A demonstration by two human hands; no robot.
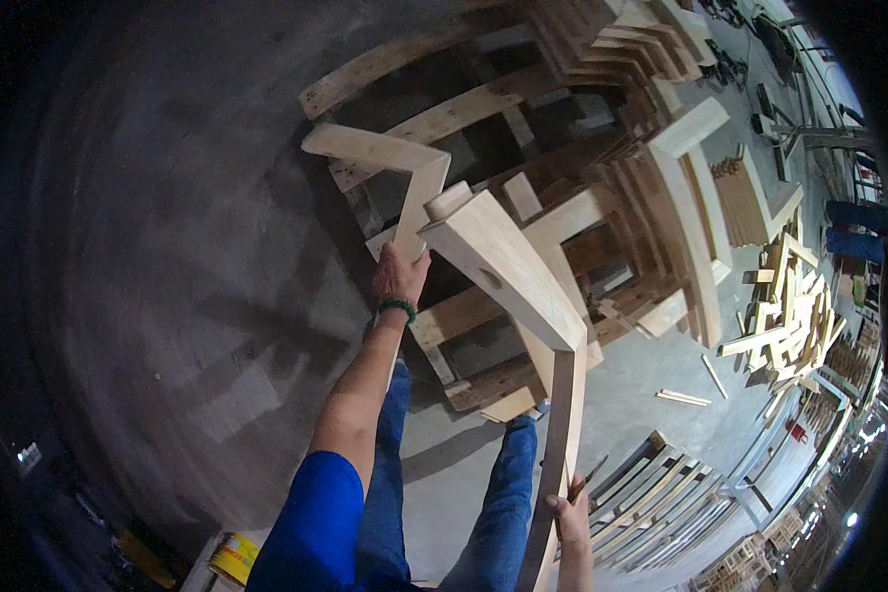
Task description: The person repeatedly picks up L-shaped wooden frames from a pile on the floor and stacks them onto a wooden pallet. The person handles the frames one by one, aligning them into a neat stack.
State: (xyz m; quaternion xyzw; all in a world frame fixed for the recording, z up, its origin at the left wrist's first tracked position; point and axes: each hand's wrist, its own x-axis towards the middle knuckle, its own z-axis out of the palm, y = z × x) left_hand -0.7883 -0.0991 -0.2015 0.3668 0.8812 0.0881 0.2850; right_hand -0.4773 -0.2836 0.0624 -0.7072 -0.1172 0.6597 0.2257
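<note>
I hold a pale wooden chair frame (508, 271) up in front of me over a concrete floor. My left hand (401, 273), with a green bead bracelet on its wrist, grips one angled leg piece (409, 173) of the frame. My right hand (570, 515) at the lower edge grips the darker curved rail (560, 424) that runs down from the frame. My blue sleeve and jeans show below.
A wooden pallet (444, 113) lies on the floor under the frame. Stacked wooden chair parts (612, 44) stand at the back, more frames (701, 217) to the right, a heap of offcuts (789, 316) beyond, slatted frames (661, 503) at lower right, a yellow tin (233, 557) at lower left.
</note>
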